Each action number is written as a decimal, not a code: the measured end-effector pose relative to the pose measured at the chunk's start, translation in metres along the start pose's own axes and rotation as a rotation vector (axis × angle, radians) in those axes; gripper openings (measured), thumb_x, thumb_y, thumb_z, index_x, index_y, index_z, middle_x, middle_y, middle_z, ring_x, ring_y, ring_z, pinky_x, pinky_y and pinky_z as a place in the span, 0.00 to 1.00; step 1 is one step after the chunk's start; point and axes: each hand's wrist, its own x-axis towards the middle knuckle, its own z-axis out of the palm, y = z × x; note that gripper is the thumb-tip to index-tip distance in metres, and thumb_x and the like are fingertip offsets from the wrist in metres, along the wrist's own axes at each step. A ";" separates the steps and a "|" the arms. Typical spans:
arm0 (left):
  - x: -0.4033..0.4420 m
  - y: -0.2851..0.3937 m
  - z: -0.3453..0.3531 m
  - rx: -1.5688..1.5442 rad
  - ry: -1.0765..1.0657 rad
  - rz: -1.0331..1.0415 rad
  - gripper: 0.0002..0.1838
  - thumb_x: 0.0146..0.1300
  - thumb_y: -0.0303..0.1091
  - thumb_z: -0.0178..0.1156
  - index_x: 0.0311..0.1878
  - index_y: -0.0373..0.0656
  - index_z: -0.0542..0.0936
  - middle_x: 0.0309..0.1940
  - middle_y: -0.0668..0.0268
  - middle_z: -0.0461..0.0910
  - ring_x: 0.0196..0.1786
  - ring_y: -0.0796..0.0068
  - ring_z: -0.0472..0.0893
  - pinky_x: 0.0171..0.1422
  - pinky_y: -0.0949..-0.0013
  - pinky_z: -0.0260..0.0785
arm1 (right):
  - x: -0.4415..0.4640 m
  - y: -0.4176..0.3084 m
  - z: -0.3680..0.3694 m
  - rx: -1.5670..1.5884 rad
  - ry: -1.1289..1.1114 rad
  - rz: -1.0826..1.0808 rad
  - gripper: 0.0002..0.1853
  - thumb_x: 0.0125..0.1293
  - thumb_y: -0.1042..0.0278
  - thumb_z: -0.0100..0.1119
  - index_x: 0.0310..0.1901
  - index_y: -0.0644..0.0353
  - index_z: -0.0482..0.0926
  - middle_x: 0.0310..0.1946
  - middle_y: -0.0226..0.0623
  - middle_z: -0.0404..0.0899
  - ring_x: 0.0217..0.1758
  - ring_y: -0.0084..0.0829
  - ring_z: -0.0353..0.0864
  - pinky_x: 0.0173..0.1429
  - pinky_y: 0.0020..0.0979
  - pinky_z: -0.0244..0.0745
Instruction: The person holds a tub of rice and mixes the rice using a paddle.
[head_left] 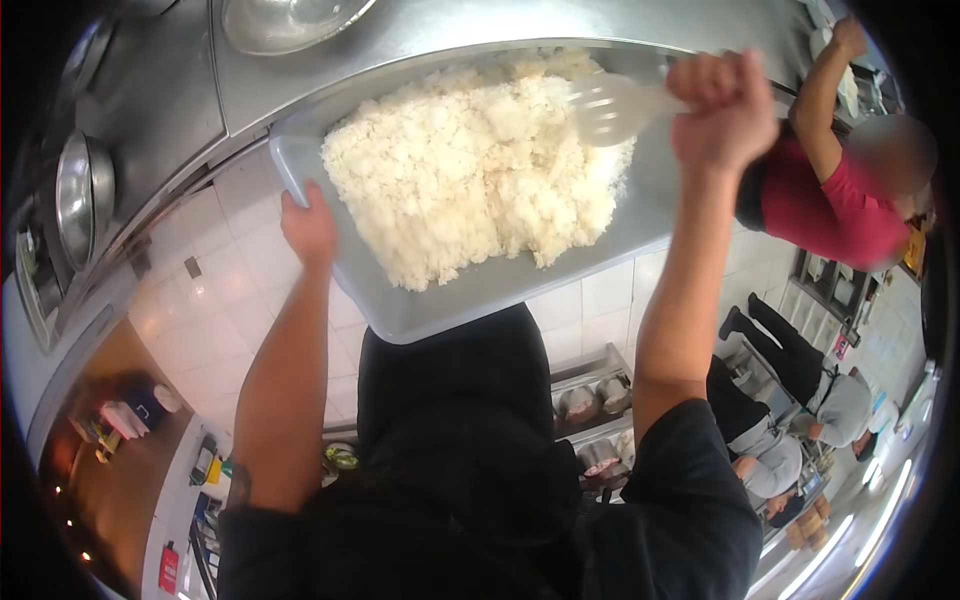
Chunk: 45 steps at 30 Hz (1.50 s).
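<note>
A large grey plastic tub (395, 318) heaped with cooked white rice (470, 170) lies in front of me, its far side over the steel counter. My left hand (309, 226) grips the tub's left rim, the thumb on top. In my right hand (722, 112) is a pale slotted spatula (607, 110), the fist closed around its handle. The spatula's blade is over the right part of the rice; whether it touches the grains I cannot tell. The right hand is slightly blurred.
Steel counter (450, 30) runs along the far side, with a metal bowl (290, 20) on it. Another metal bowl (82, 200) is at the left. A person in a red shirt (825, 205) stands close on the right. Others in grey tops (775, 465) are farther off.
</note>
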 end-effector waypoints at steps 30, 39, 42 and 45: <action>-0.002 -0.003 0.004 0.049 0.012 0.038 0.22 0.72 0.46 0.56 0.51 0.32 0.79 0.41 0.44 0.85 0.46 0.40 0.84 0.52 0.49 0.74 | 0.018 0.058 -0.020 -0.117 0.340 -0.377 0.25 0.73 0.64 0.51 0.16 0.56 0.58 0.12 0.28 0.57 0.16 0.23 0.55 0.23 0.30 0.51; 0.003 -0.008 0.008 -0.014 0.008 0.031 0.23 0.72 0.47 0.56 0.50 0.32 0.79 0.41 0.46 0.85 0.46 0.44 0.85 0.51 0.52 0.74 | 0.016 0.112 -0.106 0.312 0.521 -0.193 0.24 0.75 0.59 0.44 0.18 0.47 0.54 0.13 0.24 0.50 0.15 0.23 0.49 0.23 0.31 0.48; -0.006 0.000 0.001 0.066 -0.036 0.011 0.24 0.72 0.48 0.56 0.52 0.31 0.78 0.43 0.45 0.85 0.47 0.43 0.84 0.53 0.51 0.74 | 0.020 0.119 -0.065 0.241 0.487 -0.181 0.25 0.75 0.59 0.44 0.17 0.49 0.53 0.12 0.24 0.50 0.15 0.23 0.49 0.23 0.30 0.48; 0.003 -0.009 0.013 0.067 0.038 0.084 0.23 0.72 0.48 0.55 0.52 0.33 0.79 0.41 0.49 0.85 0.43 0.51 0.85 0.52 0.55 0.74 | 0.019 0.137 -0.050 0.072 0.412 -0.272 0.26 0.75 0.59 0.44 0.15 0.52 0.58 0.12 0.26 0.55 0.15 0.23 0.53 0.22 0.30 0.48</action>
